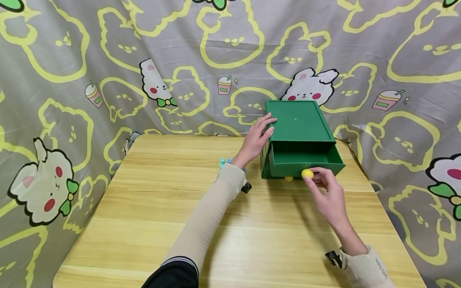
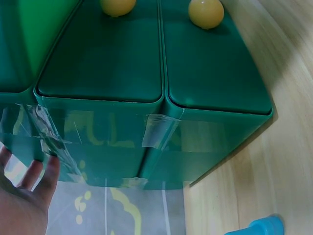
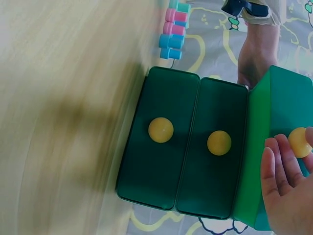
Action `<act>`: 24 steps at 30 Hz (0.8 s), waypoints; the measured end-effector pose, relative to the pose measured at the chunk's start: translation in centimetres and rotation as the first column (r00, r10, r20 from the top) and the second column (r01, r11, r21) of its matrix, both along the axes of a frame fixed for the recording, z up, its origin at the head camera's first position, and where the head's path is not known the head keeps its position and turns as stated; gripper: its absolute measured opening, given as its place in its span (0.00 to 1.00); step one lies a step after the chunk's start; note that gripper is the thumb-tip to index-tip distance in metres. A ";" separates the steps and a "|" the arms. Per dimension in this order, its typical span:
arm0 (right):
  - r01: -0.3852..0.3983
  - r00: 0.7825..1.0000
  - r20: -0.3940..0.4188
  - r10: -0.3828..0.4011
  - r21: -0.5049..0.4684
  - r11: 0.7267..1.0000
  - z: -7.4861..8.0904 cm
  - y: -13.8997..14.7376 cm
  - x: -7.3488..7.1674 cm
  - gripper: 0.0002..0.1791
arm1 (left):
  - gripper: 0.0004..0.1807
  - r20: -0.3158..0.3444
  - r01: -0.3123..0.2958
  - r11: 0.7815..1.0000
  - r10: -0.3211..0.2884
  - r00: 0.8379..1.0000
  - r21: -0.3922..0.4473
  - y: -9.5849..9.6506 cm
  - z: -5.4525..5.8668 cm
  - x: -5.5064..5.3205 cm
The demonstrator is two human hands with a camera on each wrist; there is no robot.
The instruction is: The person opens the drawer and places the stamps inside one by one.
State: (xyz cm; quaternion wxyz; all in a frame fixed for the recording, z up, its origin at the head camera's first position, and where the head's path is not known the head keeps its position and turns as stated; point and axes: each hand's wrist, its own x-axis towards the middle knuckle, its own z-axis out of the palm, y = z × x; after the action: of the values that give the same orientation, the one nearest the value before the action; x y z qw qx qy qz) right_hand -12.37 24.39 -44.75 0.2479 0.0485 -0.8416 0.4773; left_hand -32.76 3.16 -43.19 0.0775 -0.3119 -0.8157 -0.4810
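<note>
A green drawer cabinet (image 1: 297, 120) stands at the back right of the table, its top drawer (image 1: 306, 159) pulled partly out. The part of that drawer's inside that shows holds nothing. My right hand (image 1: 328, 194) pinches the drawer's round yellow knob (image 1: 307, 173) between thumb and fingers. My left hand (image 1: 255, 140) rests with extended fingers against the cabinet's upper left side, fingertips over the top edge. Below, two lower drawers are closed, with a middle knob (image 3: 219, 143) and a bottom knob (image 3: 161, 130) in the right wrist view.
Small teal, pink and blue cylindrical pieces (image 3: 173, 29) stand left of the cabinet, mostly hidden behind the left forearm in the head view. The wooden table (image 1: 144, 200) reaches to a patterned grey curtain (image 1: 180, 52) at the back. Clear tape (image 2: 159, 131) crosses the cabinet's side.
</note>
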 end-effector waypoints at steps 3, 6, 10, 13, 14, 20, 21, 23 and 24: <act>0.002 1.000 0.001 -0.002 -0.002 1.000 0.0 -0.1 0.2 0.17 | 0.26 -0.003 0.003 1.000 -0.003 1.000 -0.001 0.0 0.0 0.0; 0.002 1.000 -0.003 -0.002 -0.005 1.000 0.0 -0.1 0.3 0.17 | 0.26 -0.003 0.003 1.000 -0.003 1.000 -0.002 0.0 0.0 0.0; 0.006 1.000 -0.007 -0.006 -0.003 1.000 -0.1 -0.1 0.4 0.17 | 0.26 -0.001 0.001 1.000 -0.001 1.000 0.000 0.0 0.0 0.0; 0.006 1.000 -0.012 -0.006 -0.004 1.000 -0.1 -0.1 0.4 0.17 | 0.26 -0.002 -0.004 1.000 0.004 1.000 -0.007 0.0 0.1 0.0; 0.005 1.000 -0.015 -0.005 -0.006 1.000 -0.1 -0.1 0.4 0.18 | 0.26 -0.003 -0.005 1.000 0.005 1.000 -0.011 0.0 0.1 0.0; 0.009 1.000 -0.023 -0.009 -0.010 1.000 -0.3 -0.1 0.5 0.19 | 0.26 -0.005 -0.005 1.000 0.005 1.000 -0.005 0.0 0.1 0.0; 0.011 1.000 -0.022 -0.011 -0.009 1.000 -0.3 -0.1 0.5 0.19 | 0.26 -0.005 -0.004 1.000 0.004 1.000 -0.002 0.0 0.1 0.1; 0.012 1.000 -0.021 -0.012 -0.012 1.000 -0.2 -0.1 0.5 0.19 | 0.26 -0.002 -0.003 1.000 0.003 1.000 0.001 0.0 0.1 0.1; 0.013 1.000 -0.020 -0.013 -0.012 1.000 -0.2 -0.1 0.5 0.18 | 0.26 -0.002 -0.002 1.000 0.002 1.000 0.002 0.0 0.1 0.1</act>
State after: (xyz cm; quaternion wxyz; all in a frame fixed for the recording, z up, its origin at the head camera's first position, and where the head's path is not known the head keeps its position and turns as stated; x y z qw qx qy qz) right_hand -11.85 24.26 -44.95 0.2596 0.0462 -0.8365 0.4803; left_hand -32.67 3.13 -43.13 0.0791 -0.3114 -0.8156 -0.4813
